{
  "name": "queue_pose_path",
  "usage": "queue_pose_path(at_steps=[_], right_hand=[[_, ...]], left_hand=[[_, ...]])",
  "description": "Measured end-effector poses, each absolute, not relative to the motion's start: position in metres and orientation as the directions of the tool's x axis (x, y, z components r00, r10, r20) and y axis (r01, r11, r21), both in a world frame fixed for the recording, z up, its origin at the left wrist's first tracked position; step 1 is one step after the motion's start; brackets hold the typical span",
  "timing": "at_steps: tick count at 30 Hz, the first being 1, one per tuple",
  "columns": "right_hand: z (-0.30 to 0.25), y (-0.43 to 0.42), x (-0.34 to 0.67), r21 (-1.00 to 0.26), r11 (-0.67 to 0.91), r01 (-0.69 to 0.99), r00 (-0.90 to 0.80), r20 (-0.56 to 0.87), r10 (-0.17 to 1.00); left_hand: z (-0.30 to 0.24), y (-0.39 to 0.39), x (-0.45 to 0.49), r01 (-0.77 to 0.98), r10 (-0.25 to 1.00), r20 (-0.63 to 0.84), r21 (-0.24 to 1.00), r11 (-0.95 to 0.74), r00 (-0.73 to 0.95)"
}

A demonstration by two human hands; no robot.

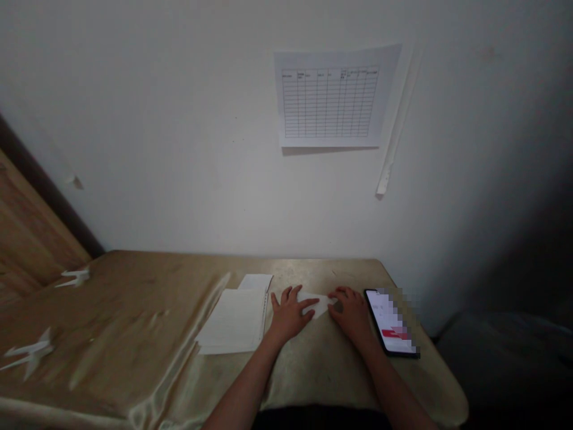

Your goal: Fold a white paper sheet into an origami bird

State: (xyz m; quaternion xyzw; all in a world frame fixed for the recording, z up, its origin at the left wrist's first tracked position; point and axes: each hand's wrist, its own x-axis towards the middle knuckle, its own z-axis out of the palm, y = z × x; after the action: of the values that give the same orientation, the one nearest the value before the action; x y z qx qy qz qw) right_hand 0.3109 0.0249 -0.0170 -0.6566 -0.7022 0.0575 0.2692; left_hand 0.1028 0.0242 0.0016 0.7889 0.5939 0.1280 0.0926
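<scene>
white small paper (319, 303) lies flat on the table (313, 370), toward the far right corner, a little back from the far edge. its long axis runs left to right, roughly parallel to the near edge. it looks folded, with a point at its lower right, though the creases are too dim to trace.

left hand (289, 315): palm down, fingers spread wide, thumb and forefinger resting on the paper's left end. pressing, not gripping.

right hand (351, 312): palm down, fingers loosely bent, tips on the paper's right end. nothing clasped in it either.

so the paper sits between the two hands, just ahead of the thumbs. both touch it and neither is clearly nearer.

paper stack (235, 321) lies just beside the left hand, on its left, with a smaller sheet tucked at its far end. phone (390, 322) lies near the right edge, just beside the right hand, screen lit. its content is blurred apart from a red bar.

wall chart (330, 98): printed grid with a header row, text too small to read. no brands legible anywhere.

folded white shape (31, 352) sits near the left edge, well apart from the hands.
</scene>
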Motion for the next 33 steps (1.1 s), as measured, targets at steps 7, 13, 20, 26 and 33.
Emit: queue_pose_path(at_steps=[7,13,20,26,33], right_hand=[[-0.014,0.02,0.304,-0.423,0.148,0.894,-0.024,0.285,0.958],[-0.015,0.018,0.3,-0.419,0.136,0.898,-0.024,0.262,0.965],[-0.013,0.015,0.294,-0.378,0.119,0.918,-0.027,0.238,0.971],[-0.013,0.013,0.294,-0.373,0.117,0.92,-0.033,0.222,0.974],[-0.017,0.016,0.298,-0.392,0.117,0.913,-0.006,0.272,0.962]], left_hand=[[0.01,0.021,0.105,0.914,0.966,0.061,0.314,-0.256,0.25],[0.01,0.022,0.106,0.922,0.968,0.064,0.294,-0.25,0.242],[0.005,0.023,0.105,0.925,0.965,0.099,0.276,-0.262,0.244],[0.003,0.024,0.104,0.925,0.966,0.094,0.277,-0.26,0.243],[0.003,0.024,0.104,0.924,0.967,0.087,0.284,-0.255,0.24]])
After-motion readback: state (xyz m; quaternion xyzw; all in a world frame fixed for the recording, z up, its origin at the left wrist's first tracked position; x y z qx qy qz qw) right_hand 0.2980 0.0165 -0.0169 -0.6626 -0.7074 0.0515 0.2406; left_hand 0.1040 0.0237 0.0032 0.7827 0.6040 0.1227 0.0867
